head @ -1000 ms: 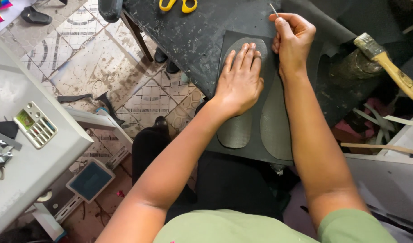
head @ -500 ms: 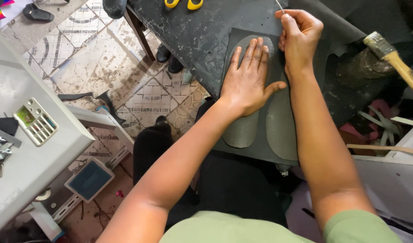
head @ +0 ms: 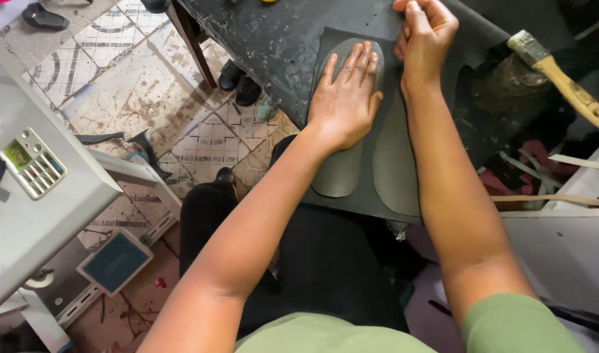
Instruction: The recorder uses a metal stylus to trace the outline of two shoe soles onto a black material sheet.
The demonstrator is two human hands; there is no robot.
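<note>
Pinning the grey sole template (head: 342,171) flat with the left hand (head: 345,98), fingers spread, palm down. Right hand (head: 422,33) at 1 o'clock, grip pinched shut; whatever it holds is hidden. Keep pressure even so the template can't creep on the dark sheet (head: 352,206).

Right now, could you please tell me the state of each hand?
Left hand: open, flat on the grey sole-shaped template.
Right hand: closed; what it holds cannot be told.
</note>
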